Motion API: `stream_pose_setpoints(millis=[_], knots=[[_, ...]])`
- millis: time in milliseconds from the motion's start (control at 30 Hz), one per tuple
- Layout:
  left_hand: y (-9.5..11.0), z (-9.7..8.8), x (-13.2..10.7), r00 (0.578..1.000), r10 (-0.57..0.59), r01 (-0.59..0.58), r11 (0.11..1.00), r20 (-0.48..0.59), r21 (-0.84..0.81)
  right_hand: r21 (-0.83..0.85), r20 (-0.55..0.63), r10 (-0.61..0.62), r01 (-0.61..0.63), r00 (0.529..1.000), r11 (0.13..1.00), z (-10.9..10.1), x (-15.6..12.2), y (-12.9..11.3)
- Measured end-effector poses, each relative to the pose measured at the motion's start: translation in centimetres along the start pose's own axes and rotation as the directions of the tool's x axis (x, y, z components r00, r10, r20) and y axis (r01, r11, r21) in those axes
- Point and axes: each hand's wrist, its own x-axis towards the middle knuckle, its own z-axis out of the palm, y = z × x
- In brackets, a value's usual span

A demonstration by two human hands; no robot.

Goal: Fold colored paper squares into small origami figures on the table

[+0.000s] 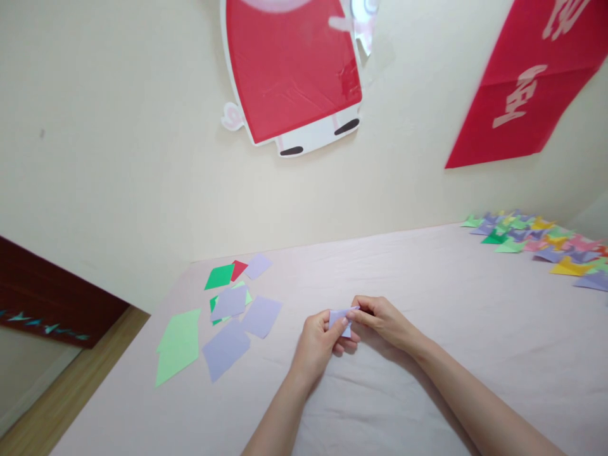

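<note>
A small folded lilac paper (342, 318) is held between both hands just above the pale pink sheet (427, 304). My left hand (320, 345) pinches its left side with thumb on top. My right hand (382, 322) pinches its right edge with fingertips pressed together. To the left lie loose flat paper squares (228, 316) in lilac, light green, dark green and red.
A heap of folded paper pieces (541, 244) in many colours lies at the far right against the wall. A red cartoon sticker (294, 76) and a red banner (527, 82) hang on the cream wall. Wooden floor (61, 392) shows at lower left.
</note>
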Motion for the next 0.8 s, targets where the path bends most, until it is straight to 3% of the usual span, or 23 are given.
stream_pose_setpoints(millis=[200, 600, 800], knots=[[0.2, 0.0, -0.1, 1.0, -0.009, 0.009, 1.0, 0.004, -0.005, -0.013, -0.027, -0.073, 0.072, 0.997, 0.997, 0.0, 0.1, -0.2], [1.0, -0.3, -0.4, 0.996, -0.039, 0.04, 0.999, 0.078, -0.007, -0.037, -0.116, -0.015, 0.01, 0.993, 0.999, 0.7, 0.2, 0.5], [0.9, -0.1, 0.0, 0.994, -0.084, 0.085, 0.996, 0.071, -0.012, -0.025, -0.076, -0.041, 0.04, 0.996, 0.999, 0.7, 0.1, 0.3]])
